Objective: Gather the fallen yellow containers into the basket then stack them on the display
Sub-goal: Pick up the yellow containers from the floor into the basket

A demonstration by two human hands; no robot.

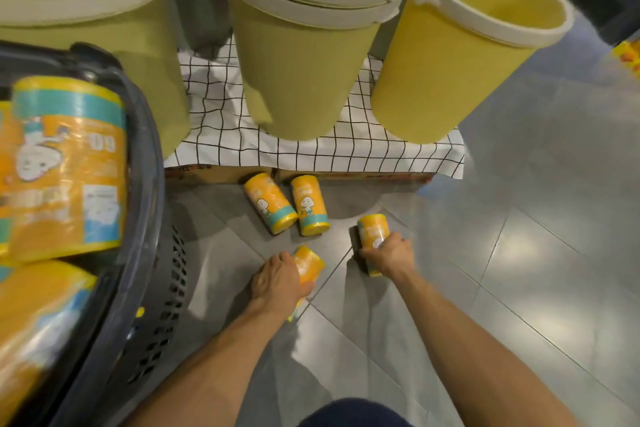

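Several yellow containers with cartoon labels lie on the grey tile floor. My left hand [278, 279] grips one container [309, 265] lying on the floor. My right hand [389, 253] grips another container [372, 229] a little to the right. Two more containers [270, 203] [309, 204] lie side by side against the base of the display. The dark plastic basket [145, 218] stands at the left, close to the camera, with several yellow containers [65, 163] inside it.
Large yellow buckets [298, 80] [450, 55] stand on a display covered by a white grid-patterned cloth [221, 121]. Cardboard boxes [221, 173] sit under the cloth's edge. Grey tiled floor [519, 253] stretches to the right.
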